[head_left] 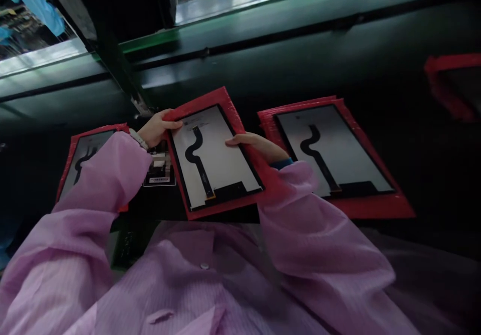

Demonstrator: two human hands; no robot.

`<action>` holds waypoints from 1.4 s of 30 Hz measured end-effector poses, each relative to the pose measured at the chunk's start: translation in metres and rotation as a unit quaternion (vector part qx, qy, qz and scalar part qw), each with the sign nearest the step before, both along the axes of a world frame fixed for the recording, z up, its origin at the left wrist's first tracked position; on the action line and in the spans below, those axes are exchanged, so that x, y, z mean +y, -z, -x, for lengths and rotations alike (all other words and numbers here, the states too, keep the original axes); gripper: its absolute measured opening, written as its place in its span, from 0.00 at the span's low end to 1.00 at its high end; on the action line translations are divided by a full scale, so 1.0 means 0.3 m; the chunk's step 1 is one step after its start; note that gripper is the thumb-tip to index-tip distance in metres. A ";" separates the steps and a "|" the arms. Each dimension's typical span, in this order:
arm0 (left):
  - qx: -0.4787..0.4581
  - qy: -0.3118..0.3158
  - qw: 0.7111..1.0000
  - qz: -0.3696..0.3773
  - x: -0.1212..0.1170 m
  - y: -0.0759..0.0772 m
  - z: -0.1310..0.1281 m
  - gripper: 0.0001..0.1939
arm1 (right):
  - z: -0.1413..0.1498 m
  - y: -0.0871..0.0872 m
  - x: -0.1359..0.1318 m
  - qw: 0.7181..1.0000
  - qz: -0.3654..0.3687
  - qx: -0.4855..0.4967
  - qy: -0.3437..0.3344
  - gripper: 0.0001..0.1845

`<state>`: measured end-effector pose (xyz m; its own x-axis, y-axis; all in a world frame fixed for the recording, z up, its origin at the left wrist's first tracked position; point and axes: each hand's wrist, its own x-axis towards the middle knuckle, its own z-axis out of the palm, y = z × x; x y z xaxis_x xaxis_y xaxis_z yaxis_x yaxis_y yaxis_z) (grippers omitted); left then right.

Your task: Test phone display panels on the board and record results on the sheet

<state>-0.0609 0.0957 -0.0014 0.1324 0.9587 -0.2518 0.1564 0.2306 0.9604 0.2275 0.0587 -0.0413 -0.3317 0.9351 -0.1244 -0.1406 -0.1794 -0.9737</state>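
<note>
A display panel [225, 159], pale-backed with a black S-shaped flex cable [196, 159], lies on a red plastic sheet [231, 107] and is held tilted before me. My left hand [156, 128] grips its upper left edge, the thumb on top. At the right edge my right hand [261, 147] pinches it, thumb over the pale back and the other fingers hidden underneath. To the right, a similar panel [345, 144] rests on stacked red sheets [379, 207], partly behind my right forearm. Below my left hand, a small dark board with a white label [160, 179] shows in part.
Another panel in red wrapping [80, 147] lies at the left, partly covered by my sleeve. A blurred red-edged piece [451, 89] sits at the far right. A dark upright post [112, 64] and a long green rail [300, 36] run behind the work surface.
</note>
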 end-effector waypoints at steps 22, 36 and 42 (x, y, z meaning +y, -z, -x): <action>0.532 -0.022 0.821 -0.206 -0.039 0.275 0.100 0.29 | 0.071 -0.009 -0.190 0.831 -0.060 -0.551 0.036 0.24; 0.275 -0.239 0.872 -0.326 -0.096 0.291 0.044 0.24 | 0.221 0.073 -0.022 0.928 -0.171 -0.327 -0.046 0.33; 0.141 -0.241 0.909 -0.309 -0.118 0.278 0.085 0.19 | 0.210 0.104 -0.061 0.989 -0.080 -0.063 -0.108 0.25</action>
